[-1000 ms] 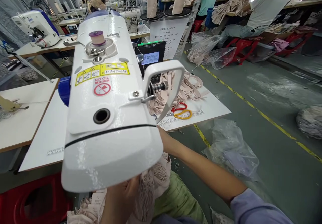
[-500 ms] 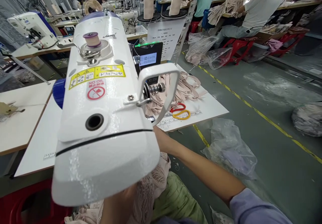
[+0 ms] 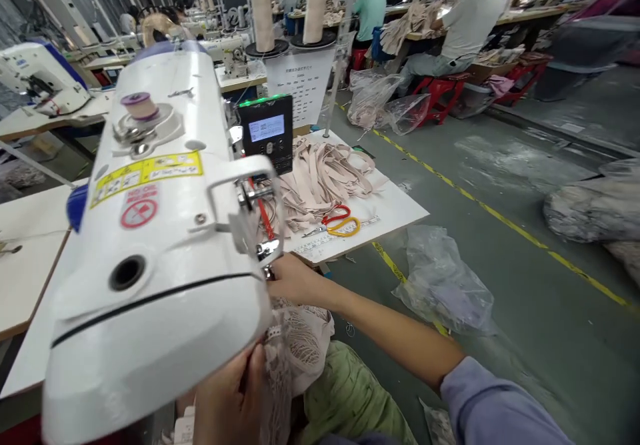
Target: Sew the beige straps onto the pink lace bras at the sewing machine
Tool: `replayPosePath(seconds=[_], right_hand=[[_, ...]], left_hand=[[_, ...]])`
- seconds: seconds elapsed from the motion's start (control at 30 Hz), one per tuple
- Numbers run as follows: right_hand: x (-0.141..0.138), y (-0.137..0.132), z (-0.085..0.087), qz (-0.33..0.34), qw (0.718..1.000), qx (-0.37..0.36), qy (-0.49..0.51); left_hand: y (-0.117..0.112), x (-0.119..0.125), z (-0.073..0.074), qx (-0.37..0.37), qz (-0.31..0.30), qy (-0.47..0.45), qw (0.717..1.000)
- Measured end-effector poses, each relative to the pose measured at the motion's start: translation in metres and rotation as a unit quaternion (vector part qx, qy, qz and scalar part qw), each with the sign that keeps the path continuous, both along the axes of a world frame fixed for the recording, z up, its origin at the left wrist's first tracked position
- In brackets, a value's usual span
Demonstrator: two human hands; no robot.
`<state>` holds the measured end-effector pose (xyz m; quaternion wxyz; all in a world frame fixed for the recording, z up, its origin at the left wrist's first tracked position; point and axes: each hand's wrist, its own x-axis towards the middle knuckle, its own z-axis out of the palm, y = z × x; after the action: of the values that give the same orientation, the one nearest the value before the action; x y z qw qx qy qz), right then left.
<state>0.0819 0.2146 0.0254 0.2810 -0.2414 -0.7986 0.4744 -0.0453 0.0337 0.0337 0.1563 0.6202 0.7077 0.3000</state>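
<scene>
We record pale pink lace fabric [image 3: 307, 341] with an openwork pattern, and a white sewing machine [image 3: 150, 351] bearing a yellow warning label [image 3: 147, 177] and a red-ringed sticker [image 3: 139, 213]; its handwheel [image 3: 77, 206] is blue. We note a beige thread bobbin [image 3: 139, 106] with purple flanges, a black control panel [image 3: 265, 155] with a bright green top strip [image 3: 265, 101], and scissors [image 3: 325, 228] with one red and one yellow handle. We log fabric strips [image 3: 320, 171] as pale pink, tabletop [image 3: 395, 208] white, sleeve [image 3: 495, 398] lavender, trousers [image 3: 350, 391] light green, floor tape [image 3: 465, 193] yellow with dark marks.
</scene>
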Motion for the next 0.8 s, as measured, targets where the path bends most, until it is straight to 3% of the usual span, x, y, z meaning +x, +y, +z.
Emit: replayPosePath(seconds=[0.13, 0.3, 0.5, 0.8], right_hand=[[-0.002, 0.001, -0.006, -0.002, 0.999, 0.037, -0.006], [-0.006, -0.005, -0.011, -0.044, 0.998, 0.016, 0.031], [-0.010, -0.010, -0.011, -0.073, 0.997, 0.016, 0.035], [-0.006, -0.008, -0.013, -0.060, 0.996, 0.004, 0.063]], left_hand=[[-0.005, -0.003, -0.003, 0.030, 0.010, 0.055, 0.998], [-0.009, -0.010, -0.001, 0.023, -0.005, 0.094, 0.995], [-0.011, -0.008, 0.001, 0.020, 0.045, 0.116, 0.992], [-0.006, -0.012, -0.008, 0.081, -0.007, 0.138, 0.987]])
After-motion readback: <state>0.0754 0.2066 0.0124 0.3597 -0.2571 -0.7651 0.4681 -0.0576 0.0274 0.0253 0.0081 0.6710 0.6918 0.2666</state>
